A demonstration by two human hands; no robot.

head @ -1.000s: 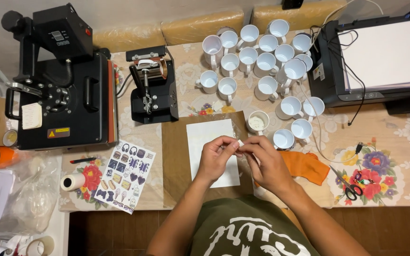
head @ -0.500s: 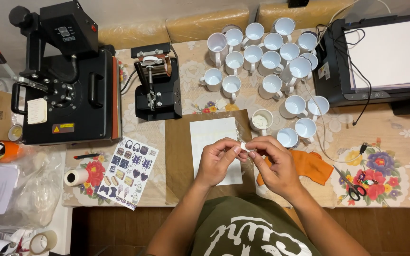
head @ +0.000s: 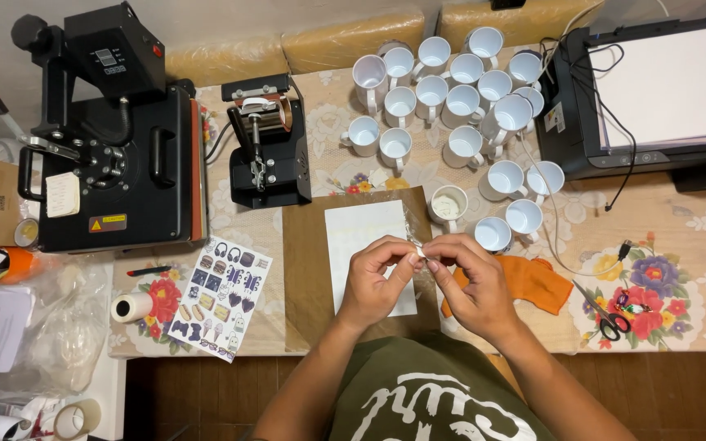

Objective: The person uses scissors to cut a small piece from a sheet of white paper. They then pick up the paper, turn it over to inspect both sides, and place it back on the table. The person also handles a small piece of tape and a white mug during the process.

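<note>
1. The fingers of the left hand [head: 373, 282] and the right hand [head: 471, 282] meet tip to tip, pinched closed on a small white scrap [head: 420, 252], perhaps tape; too small to tell.
2. The scrap hangs just above the white paper sheet [head: 361, 237], over its right edge.
3. The sheet is flat and matte, lying on brown kraft paper [head: 308, 278].
4. Risk, as I judge it: so small a piece could slip from the pinch or stick to itself.
5. Right of the sheet, glossy white mugs [head: 451, 98] crowd together; an elbow could knock one.
6. Further right lie a soft orange cloth [head: 537, 282] and scissors [head: 610, 318] on the floral tabletop [head: 688, 269].
</note>
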